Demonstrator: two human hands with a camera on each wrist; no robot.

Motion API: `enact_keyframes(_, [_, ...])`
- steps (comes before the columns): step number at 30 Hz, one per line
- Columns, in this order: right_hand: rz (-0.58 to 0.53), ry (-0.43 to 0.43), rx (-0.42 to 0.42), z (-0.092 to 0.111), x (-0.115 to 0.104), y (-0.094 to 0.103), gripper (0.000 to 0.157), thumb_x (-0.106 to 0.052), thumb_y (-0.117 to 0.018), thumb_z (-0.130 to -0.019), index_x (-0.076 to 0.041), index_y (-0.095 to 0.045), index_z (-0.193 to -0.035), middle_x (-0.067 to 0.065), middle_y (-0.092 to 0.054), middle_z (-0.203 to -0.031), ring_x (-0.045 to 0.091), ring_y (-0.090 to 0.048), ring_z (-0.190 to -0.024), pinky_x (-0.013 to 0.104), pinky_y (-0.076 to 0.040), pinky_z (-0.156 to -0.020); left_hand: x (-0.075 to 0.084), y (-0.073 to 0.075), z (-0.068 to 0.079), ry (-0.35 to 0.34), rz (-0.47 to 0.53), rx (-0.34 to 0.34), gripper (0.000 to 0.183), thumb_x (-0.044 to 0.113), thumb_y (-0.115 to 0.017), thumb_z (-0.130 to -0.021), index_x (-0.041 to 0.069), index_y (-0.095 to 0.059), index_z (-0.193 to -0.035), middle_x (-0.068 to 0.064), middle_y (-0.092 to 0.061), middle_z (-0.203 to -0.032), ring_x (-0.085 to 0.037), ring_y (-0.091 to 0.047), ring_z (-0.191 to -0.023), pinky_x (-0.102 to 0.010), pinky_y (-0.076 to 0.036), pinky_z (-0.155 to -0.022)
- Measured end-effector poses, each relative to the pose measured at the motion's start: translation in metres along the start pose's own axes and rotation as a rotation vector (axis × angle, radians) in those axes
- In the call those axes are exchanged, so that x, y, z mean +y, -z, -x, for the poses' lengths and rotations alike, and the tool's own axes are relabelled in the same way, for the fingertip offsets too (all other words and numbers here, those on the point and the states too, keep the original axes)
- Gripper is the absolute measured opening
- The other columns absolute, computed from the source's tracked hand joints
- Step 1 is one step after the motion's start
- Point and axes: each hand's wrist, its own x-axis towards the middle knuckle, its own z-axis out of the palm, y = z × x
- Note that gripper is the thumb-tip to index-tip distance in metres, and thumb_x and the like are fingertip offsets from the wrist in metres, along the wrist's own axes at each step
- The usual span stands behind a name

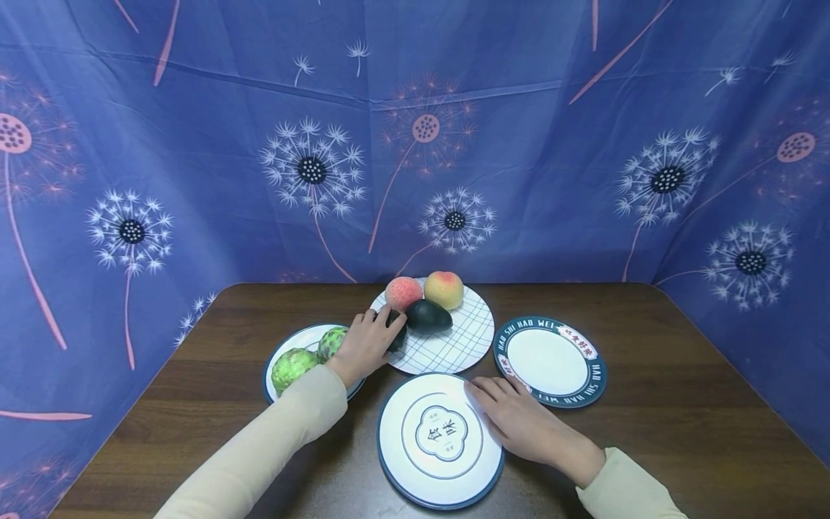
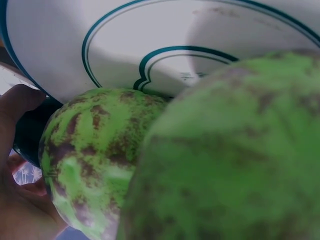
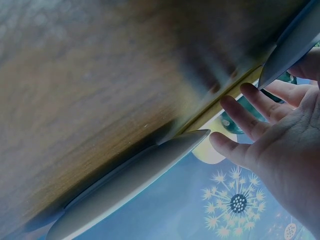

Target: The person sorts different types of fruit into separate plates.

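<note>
My left hand (image 1: 364, 347) grips a dark green avocado (image 1: 398, 339) at the left side of a checked white plate (image 1: 463, 344). In the left wrist view, that avocado (image 2: 31, 131) shows between thumb and fingers, partly hidden. A second avocado (image 1: 428, 317) lies beside it, with a red peach (image 1: 403, 293) and a yellow-red peach (image 1: 444, 290) behind. Two lumpy green fruits (image 1: 295, 369) sit on a blue-rimmed plate (image 1: 305, 337), under my left forearm. My right hand (image 1: 521, 422) rests at the right edge of a white plate (image 1: 405, 461) in front, its fingers loosely extended.
At the right lies a white plate with a dark green lettered rim (image 1: 547, 360), just beyond my right fingers. All the plates stand on a brown wooden table (image 1: 681, 418). A blue dandelion-print cloth (image 1: 532, 180) hangs behind the table and along its sides.
</note>
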Motion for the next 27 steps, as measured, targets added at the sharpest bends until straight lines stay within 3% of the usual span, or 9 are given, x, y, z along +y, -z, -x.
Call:
enact_keyframes(17, [-0.003, -0.006, -0.007, 0.0015, -0.0006, 0.0008, 0.049, -0.030, -0.049, -0.093, -0.016, -0.039, -0.138, 0.005, -0.045, -0.138, 0.026, -0.041, -0.128, 0.057, -0.027, -0.104, 0.0003, -0.0059, -0.0020, -0.018, 0.098, 0.047, 0.075, 0.034, -0.077, -0.070, 0.016, -0.040, -0.133, -0.019, -0.038, -0.134, -0.037, -0.053, -0.102, -0.045, -0.048, -0.087])
enact_keyframes(27, [-0.002, -0.002, -0.002, 0.0023, 0.0003, 0.0002, 0.048, -0.030, -0.048, -0.093, -0.016, -0.039, -0.138, 0.005, -0.045, -0.138, 0.026, -0.041, -0.128, 0.057, -0.027, -0.104, -0.0001, -0.0024, -0.0005, 0.004, 0.060, 0.030, 0.081, 0.043, -0.076, -0.069, 0.015, -0.036, -0.132, -0.016, -0.040, -0.136, -0.036, -0.055, -0.100, -0.045, -0.048, -0.085])
